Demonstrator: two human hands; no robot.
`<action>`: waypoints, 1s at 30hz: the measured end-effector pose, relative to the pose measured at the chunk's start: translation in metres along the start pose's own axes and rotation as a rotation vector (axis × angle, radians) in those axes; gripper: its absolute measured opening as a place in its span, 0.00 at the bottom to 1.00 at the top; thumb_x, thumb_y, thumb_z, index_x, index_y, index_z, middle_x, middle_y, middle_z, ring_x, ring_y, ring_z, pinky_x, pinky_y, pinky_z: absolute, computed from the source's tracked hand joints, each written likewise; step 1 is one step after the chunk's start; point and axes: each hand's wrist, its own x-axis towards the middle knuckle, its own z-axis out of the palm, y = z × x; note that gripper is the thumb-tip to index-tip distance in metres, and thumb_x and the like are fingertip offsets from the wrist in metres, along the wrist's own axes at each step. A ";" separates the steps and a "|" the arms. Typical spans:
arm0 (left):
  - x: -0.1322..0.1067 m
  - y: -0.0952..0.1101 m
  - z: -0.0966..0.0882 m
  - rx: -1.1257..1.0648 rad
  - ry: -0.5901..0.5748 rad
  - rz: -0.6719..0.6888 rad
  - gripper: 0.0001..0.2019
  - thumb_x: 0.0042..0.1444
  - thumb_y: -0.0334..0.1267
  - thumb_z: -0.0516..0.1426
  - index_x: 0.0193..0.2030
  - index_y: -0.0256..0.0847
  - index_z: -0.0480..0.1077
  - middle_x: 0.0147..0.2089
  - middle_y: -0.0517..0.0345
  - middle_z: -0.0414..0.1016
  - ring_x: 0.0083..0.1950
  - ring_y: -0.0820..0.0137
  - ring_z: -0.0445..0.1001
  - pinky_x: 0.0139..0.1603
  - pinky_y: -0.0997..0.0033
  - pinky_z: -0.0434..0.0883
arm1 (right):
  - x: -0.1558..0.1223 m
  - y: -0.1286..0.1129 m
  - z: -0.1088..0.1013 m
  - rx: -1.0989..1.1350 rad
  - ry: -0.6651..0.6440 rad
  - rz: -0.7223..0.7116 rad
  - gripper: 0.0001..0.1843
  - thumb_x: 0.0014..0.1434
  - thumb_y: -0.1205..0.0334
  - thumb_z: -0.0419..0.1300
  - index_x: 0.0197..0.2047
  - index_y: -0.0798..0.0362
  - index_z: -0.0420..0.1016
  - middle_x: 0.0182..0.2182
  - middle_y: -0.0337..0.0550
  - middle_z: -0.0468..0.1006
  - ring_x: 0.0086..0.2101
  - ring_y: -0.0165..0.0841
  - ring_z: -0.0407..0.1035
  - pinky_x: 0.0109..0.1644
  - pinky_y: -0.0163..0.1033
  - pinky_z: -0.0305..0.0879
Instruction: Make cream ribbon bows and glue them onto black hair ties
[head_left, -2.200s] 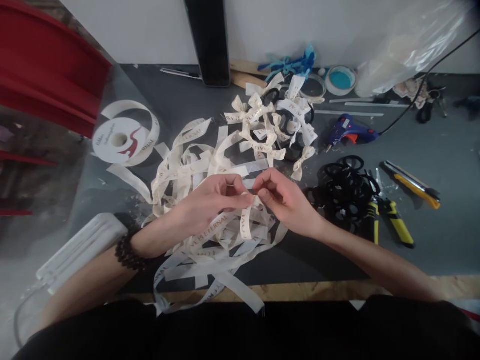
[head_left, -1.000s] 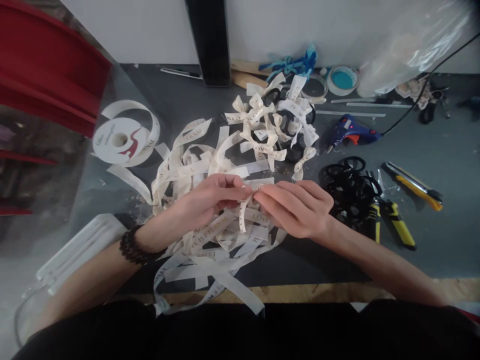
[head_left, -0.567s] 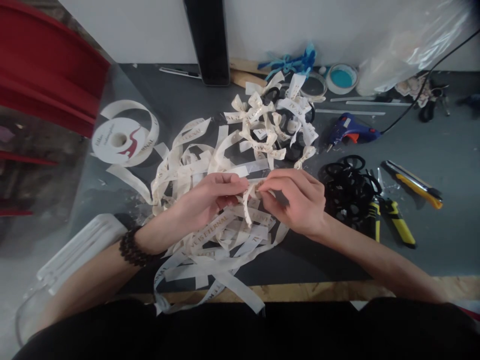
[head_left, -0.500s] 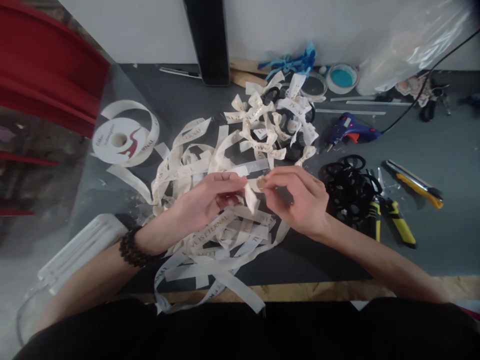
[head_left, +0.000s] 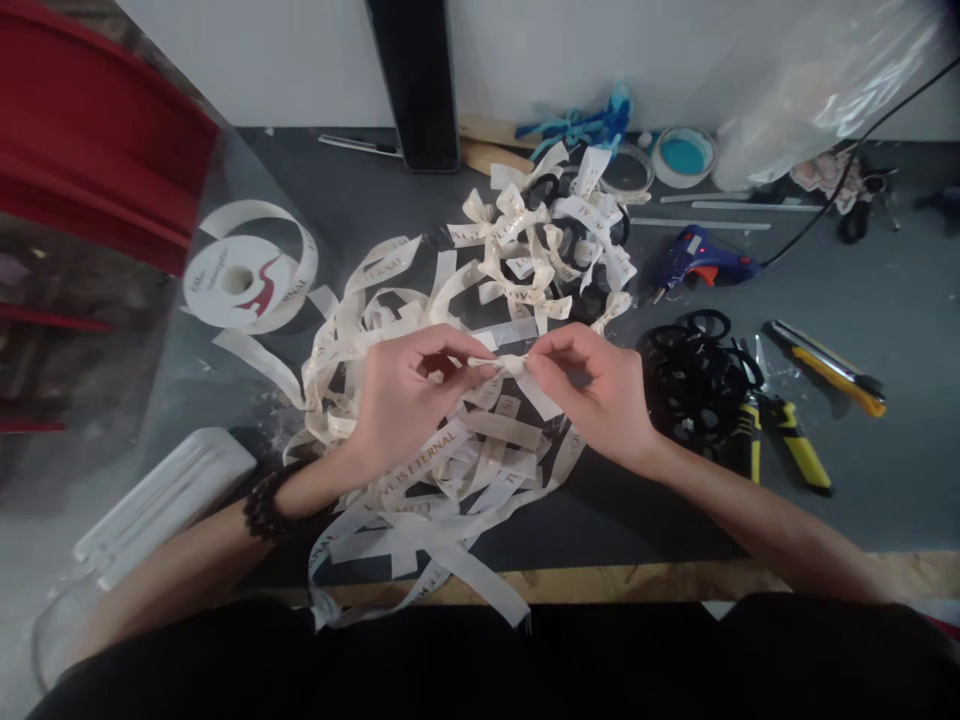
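Note:
Between my two hands, a cream ribbon is drawn into a knot, with one tail hanging below it toward the right. My left hand pinches the ribbon's left end between thumb and fingertips. On the other side, my right hand pinches it just right of the knot. Under and around my left hand lies a heap of loose printed ribbon strips. Beyond my hands sits a pile of finished ribbon bows, some with black hair ties among them.
At the left stands a ribbon spool. A blue glue gun, black hair ties, yellow-handled pliers and a yellow utility knife lie to the right. A dark phone leans at the back, near a turquoise-filled jar.
The ribbon between my hands has been pulled into a tighter knot, and its tail now hangs to the right. My left hand has turned and its fingers have moved slightly.

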 end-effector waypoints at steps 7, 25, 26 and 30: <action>-0.001 -0.001 0.005 -0.350 -0.066 -0.167 0.11 0.67 0.46 0.65 0.37 0.44 0.74 0.37 0.58 0.81 0.28 0.74 0.70 0.28 0.71 0.66 | 0.002 0.000 0.002 0.092 -0.089 0.077 0.07 0.68 0.58 0.64 0.39 0.52 0.77 0.29 0.35 0.79 0.28 0.26 0.71 0.32 0.33 0.66; -0.009 -0.005 0.011 -0.295 -0.140 -0.257 0.10 0.57 0.45 0.72 0.40 0.43 0.84 0.35 0.54 0.86 0.31 0.66 0.83 0.28 0.71 0.75 | -0.003 -0.005 0.005 0.068 -0.113 0.074 0.05 0.64 0.62 0.65 0.36 0.53 0.79 0.29 0.36 0.82 0.29 0.28 0.75 0.34 0.33 0.70; -0.009 -0.004 0.011 -0.300 -0.140 -0.259 0.10 0.57 0.46 0.72 0.40 0.43 0.84 0.35 0.54 0.87 0.32 0.65 0.84 0.29 0.71 0.76 | -0.003 -0.004 0.004 0.059 -0.121 0.073 0.05 0.64 0.61 0.65 0.36 0.52 0.79 0.29 0.36 0.82 0.29 0.28 0.75 0.34 0.33 0.70; -0.009 -0.005 0.012 -0.274 -0.118 -0.271 0.09 0.57 0.46 0.72 0.40 0.44 0.84 0.33 0.54 0.86 0.30 0.65 0.83 0.26 0.71 0.75 | 0.000 -0.004 0.002 0.070 -0.136 0.106 0.05 0.64 0.61 0.65 0.36 0.52 0.79 0.30 0.37 0.83 0.30 0.29 0.76 0.35 0.34 0.71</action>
